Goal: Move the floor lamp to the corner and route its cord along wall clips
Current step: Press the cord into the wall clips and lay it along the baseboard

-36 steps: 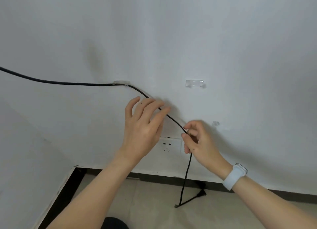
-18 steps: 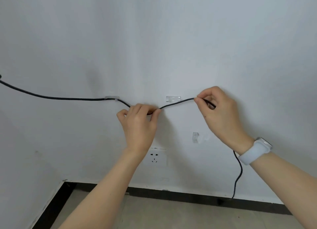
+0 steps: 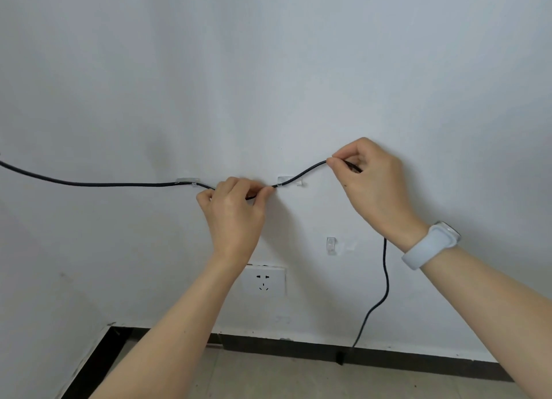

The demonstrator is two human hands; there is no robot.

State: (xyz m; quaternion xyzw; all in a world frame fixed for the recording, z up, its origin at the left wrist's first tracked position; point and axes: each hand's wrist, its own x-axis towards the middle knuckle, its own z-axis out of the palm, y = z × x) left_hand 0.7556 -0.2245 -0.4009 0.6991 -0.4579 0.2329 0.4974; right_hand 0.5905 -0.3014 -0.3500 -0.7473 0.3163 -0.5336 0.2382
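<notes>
A black cord [image 3: 89, 184] runs in from the left along the white wall and passes through a clear clip [image 3: 187, 181]. My left hand [image 3: 236, 210] pinches the cord just right of that clip. The cord then crosses a second clear clip [image 3: 289, 181] and rises to my right hand [image 3: 370, 180], which pinches it between thumb and forefinger. Past my right hand the cord hangs down to the floor. A third clear clip [image 3: 331, 245] sits lower on the wall with no cord in it. The lamp is out of view.
A white wall socket [image 3: 263, 281] sits below my left hand. A black baseboard [image 3: 268, 343] runs along the wall's foot and turns at the left corner. The cord's end lies by the baseboard [image 3: 340, 358]. A white watch is on my right wrist.
My right hand lifted the cord from below the socket height up and right past the second clip. My left hand closed on the cord between the two clips. The cord now lies across the second clip.
</notes>
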